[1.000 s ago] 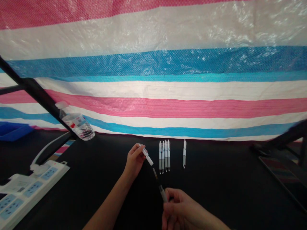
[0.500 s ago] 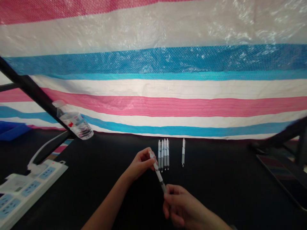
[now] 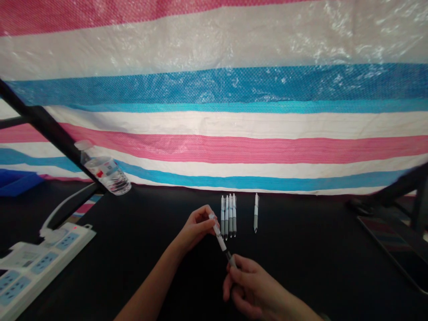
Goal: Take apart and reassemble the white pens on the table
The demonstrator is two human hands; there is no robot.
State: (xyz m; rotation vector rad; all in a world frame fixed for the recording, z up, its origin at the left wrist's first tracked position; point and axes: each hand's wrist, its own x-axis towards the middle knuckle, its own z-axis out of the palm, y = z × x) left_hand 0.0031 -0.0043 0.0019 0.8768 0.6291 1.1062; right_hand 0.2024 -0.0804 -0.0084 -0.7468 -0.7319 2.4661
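Note:
A white pen barrel [image 3: 220, 240] slants between my two hands over the black table. My left hand [image 3: 199, 225] pinches its upper end. My right hand [image 3: 245, 283] grips the grey grip section [image 3: 232, 262] at the lower end, and a thin dark length shows between the white and grey parts. Just beyond my left hand, several white-and-grey pens [image 3: 228, 216] lie side by side, pointing away from me. One more pen [image 3: 256, 213] lies apart, to their right.
At the left are a white power strip [image 3: 43, 263], a clear bottle [image 3: 109, 174] and a blue tray [image 3: 18, 183]. A dark phone-like slab [image 3: 394, 252] lies at the right. Striped sheeting [image 3: 214, 149] hangs behind the black table [image 3: 301, 249].
The grey section has drawn away from the white barrel, opening a gap with a thin dark part in it. My right hand's lower fingers have shifted slightly.

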